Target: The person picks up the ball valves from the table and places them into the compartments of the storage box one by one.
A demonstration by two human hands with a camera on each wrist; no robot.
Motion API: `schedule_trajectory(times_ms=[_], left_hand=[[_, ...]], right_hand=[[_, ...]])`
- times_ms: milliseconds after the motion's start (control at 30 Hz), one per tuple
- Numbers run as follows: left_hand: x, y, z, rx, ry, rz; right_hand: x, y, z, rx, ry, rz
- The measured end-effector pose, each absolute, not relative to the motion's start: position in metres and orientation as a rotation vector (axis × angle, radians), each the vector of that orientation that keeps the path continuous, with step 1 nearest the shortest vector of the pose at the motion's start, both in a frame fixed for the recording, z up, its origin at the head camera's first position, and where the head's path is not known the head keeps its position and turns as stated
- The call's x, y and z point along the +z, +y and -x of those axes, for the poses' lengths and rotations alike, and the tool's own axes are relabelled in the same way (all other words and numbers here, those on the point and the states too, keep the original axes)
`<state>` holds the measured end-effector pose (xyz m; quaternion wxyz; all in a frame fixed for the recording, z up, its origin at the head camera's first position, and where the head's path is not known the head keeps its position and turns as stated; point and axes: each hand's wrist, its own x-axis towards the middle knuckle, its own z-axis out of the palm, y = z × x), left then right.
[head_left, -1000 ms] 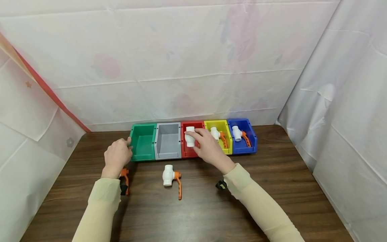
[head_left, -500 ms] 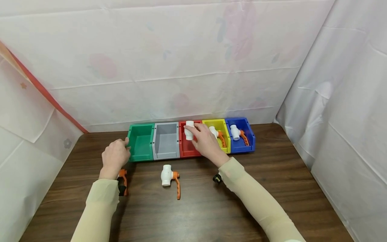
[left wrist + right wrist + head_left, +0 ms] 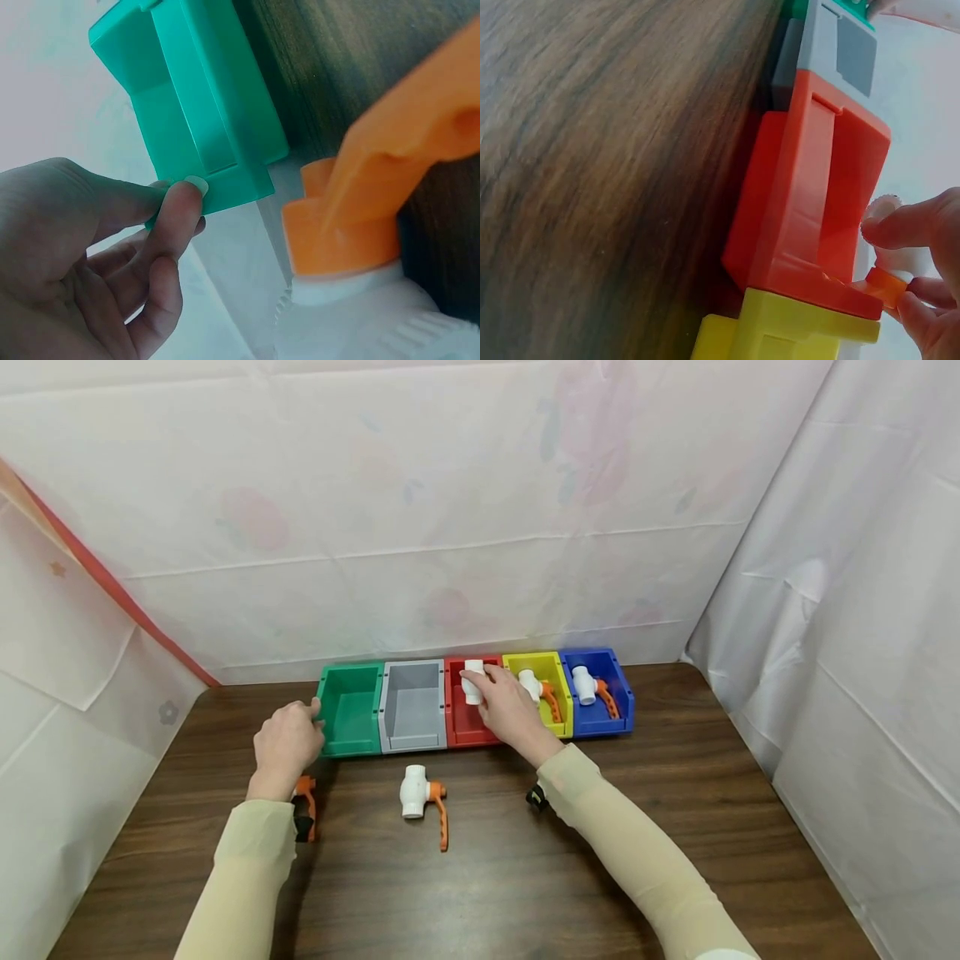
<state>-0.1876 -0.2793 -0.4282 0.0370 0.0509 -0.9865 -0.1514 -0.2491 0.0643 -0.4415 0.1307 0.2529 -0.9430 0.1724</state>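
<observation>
My right hand (image 3: 513, 706) holds a white ball valve (image 3: 472, 682) by its body, over the red bin (image 3: 471, 737). In the right wrist view part of its orange handle (image 3: 886, 284) shows between the fingers. My left hand (image 3: 287, 742) pinches the outer side rim of the green bin (image 3: 217, 142) between thumb and finger. Another ball valve (image 3: 414, 793) with an orange handle lies on the table in front of the grey bin (image 3: 414, 743). Beside my left wrist lies one more ball valve (image 3: 345, 232), mostly hidden by the arm in the head view.
The bins stand in a joined row at the table's back, by a white curtain (image 3: 420, 527). The yellow bin (image 3: 564, 672) and the blue bin (image 3: 618, 702) each hold a ball valve. Dark wood table (image 3: 480, 893) spreads in front.
The held valve has moved slightly up and back over the red bin with my right hand. My left hand stays at the green bin. The head view has shifted slightly.
</observation>
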Motion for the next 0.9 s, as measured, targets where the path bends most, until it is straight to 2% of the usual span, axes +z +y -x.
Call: schedule_trajectory(times_ms=[900], left_hand=[[-0.429, -0.282, 0.185, -0.465, -3.016, -0.163]], right_hand=[[-0.451, 0.042, 0.262, 0.353, -2.931, -0.682]])
